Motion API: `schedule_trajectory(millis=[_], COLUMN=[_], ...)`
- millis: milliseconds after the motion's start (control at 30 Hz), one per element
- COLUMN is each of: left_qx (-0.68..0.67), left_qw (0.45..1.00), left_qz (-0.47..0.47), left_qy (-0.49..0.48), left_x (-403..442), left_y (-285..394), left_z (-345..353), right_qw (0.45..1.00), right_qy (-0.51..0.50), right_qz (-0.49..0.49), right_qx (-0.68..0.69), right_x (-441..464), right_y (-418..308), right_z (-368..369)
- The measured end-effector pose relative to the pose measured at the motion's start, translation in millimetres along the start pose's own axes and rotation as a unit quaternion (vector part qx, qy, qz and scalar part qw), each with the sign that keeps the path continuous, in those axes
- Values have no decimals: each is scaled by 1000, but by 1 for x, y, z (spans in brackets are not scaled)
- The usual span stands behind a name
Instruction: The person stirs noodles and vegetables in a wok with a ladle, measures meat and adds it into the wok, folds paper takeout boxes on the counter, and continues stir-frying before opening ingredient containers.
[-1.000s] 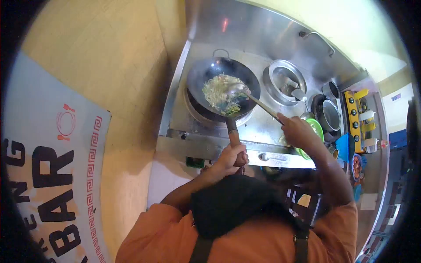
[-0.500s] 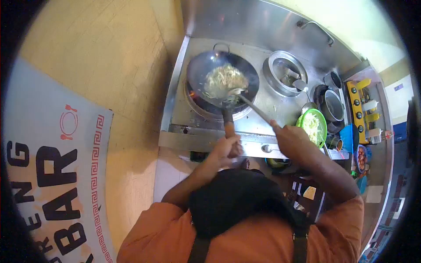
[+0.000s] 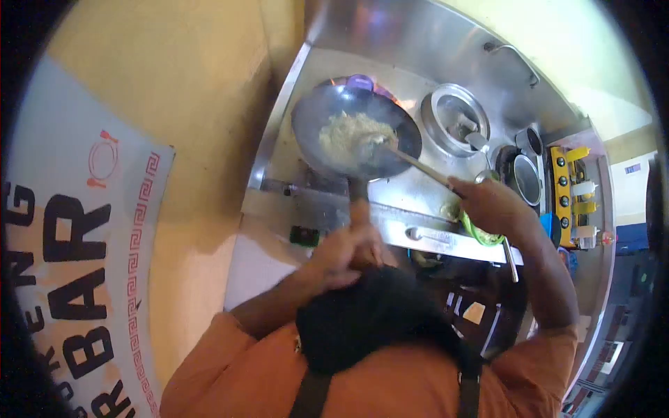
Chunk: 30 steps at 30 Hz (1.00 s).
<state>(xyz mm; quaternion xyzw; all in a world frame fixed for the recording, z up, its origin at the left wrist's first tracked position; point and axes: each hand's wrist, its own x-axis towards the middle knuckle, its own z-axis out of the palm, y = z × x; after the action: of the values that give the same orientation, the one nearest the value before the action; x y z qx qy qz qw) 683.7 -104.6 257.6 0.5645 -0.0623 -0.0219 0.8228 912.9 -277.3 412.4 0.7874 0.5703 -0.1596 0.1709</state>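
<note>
My left hand [image 3: 346, 255] is closed around the wooden handle [image 3: 359, 212] of a dark wok [image 3: 308, 124], which sits off-centre towards me over the burner. Flame [image 3: 403, 104] shows past the wok's far rim. In the wok lies a steaming heap of pale, stringy food [image 3: 345, 132] like noodles. My right hand [image 3: 496, 206] grips the long handle of a wok spatula [image 3: 424, 167]; its blurred head is in the food. Below my right hand a green bowl [image 3: 482, 235] is partly covered by that hand.
A round metal pot [image 3: 433, 125] with a utensil in it stands right of the wok. Farther right are dark and grey pots [image 3: 527, 180] and a rack [image 3: 561, 182] with squeeze bottles. A wall is at left; a steel splashback [image 3: 418, 42] rises behind.
The wok has come towards me, uncovering flame behind it. My left hand has drawn back with the handle. My right hand has shifted rightwards, now hiding more of the green bowl.
</note>
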Motion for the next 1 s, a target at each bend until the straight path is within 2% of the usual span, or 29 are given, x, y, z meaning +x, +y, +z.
schedule_trajectory(millis=[33, 67, 100, 133, 200, 233, 267, 333, 400, 500, 600, 667, 767, 800, 867, 1000], left_qx=[-243, -461, -357, -356, -187, -312, -303, -467, -455, -452, -455, -460, -473, -473, -459, -423], left_qw=[967, 876, 906, 909, 956, 923, 928, 860, 868, 872, 875, 873, 854, 854, 856, 867], left_qz=[-75, -134, -204, -196, -201, -195, -186, -156, -153, -152, -146, -145, -196, -193, -213, -229], left_qy=[30, 47, 96, 95, 101, 116, 114, 135, 127, 108, 80, 68, 94, 99, 104, 126], left_x=[-4, 5, -4, 9, 12, 28, 41, 53, 59, 62, 64, 64, 65, 66, 69, 72], left_y=[13, 32, 37, 28, -10, -3, -7, -40, -51, -74, -98, -108, -114, -121, -132, -137], left_z=[-5, -17, -13, -19, -11, -11, -27, -53, -65, -67, -79, -80, -91, -94, -100, -101], right_qw=[996, 987, 994, 990, 991, 992, 990, 986, 985, 972, 974, 968, 951, 953, 937, 949], right_qy=[-51, -86, -33, -55, -8, 35, 49, 83, 73, 5, 9, 38, 108, 108, 168, 151], right_qz=[55, 115, 86, 116, 132, 123, 126, 131, 150, 226, 228, 248, 255, 249, 256, 229], right_qx=[42, 76, 54, 57, 36, -1, -45, -57, -40, -57, -4, 12, 138, 138, 170, 158], right_x=[-7, -14, -30, -30, -8, 4, 10, 3, -12, -26, 10, 64, 86, 93, 111, 173], right_y=[-4, -9, -7, -19, -12, -10, 3, 24, 25, 23, 33, 40, 43, 46, 48, 51], right_z=[-3, -15, -6, -19, 26, 21, 18, 7, -8, -10, 48, 102, 107, 108, 109, 134])
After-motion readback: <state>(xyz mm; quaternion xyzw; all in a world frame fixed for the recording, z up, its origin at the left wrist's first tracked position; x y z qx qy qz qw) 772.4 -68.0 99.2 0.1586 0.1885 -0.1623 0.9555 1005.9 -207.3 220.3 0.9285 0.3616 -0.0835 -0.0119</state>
